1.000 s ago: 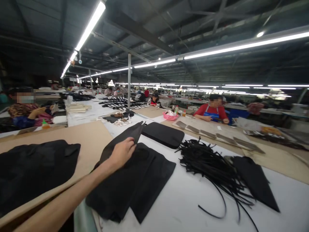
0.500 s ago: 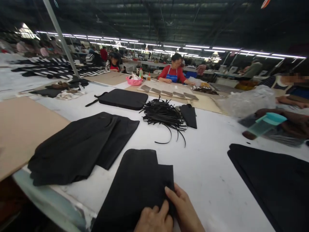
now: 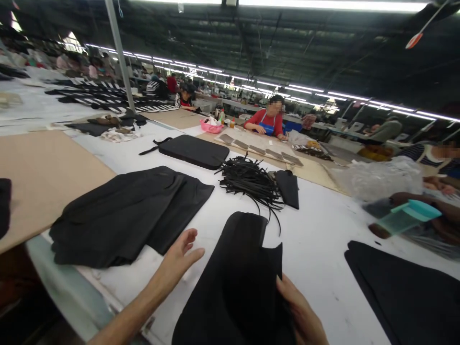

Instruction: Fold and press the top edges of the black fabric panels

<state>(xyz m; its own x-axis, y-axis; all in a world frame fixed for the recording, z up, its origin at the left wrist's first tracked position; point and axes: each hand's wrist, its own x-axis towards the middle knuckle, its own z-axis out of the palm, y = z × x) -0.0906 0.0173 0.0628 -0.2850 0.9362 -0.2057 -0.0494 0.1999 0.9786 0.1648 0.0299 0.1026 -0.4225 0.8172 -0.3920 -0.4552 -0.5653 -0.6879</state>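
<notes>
A black fabric panel (image 3: 233, 273) with a notched upper right corner is partly lifted at the front of the white table. My right hand (image 3: 300, 306) grips its right edge, thumb on top and the other fingers mostly hidden beneath. My left hand (image 3: 181, 254) is off the panel, fingers apart and holding nothing, between it and a pile of black fabric pieces (image 3: 115, 215) on the left. Beyond the panel lies a bundle of thin black strips (image 3: 249, 182), with a small black piece (image 3: 288, 188) beside it.
A padded black rectangular piece (image 3: 194, 151) lies farther back. More black panels (image 3: 406, 292) are stacked at the right, near a teal-lidded container (image 3: 406, 218) and clear plastic (image 3: 381, 179). Brown board (image 3: 46, 177) covers the left. A person in red (image 3: 264, 120) works across the table.
My left hand has let go of the panel and moved left and away from me. My right hand still holds the panel, whose surface is now raised and bent. The view has tilted.
</notes>
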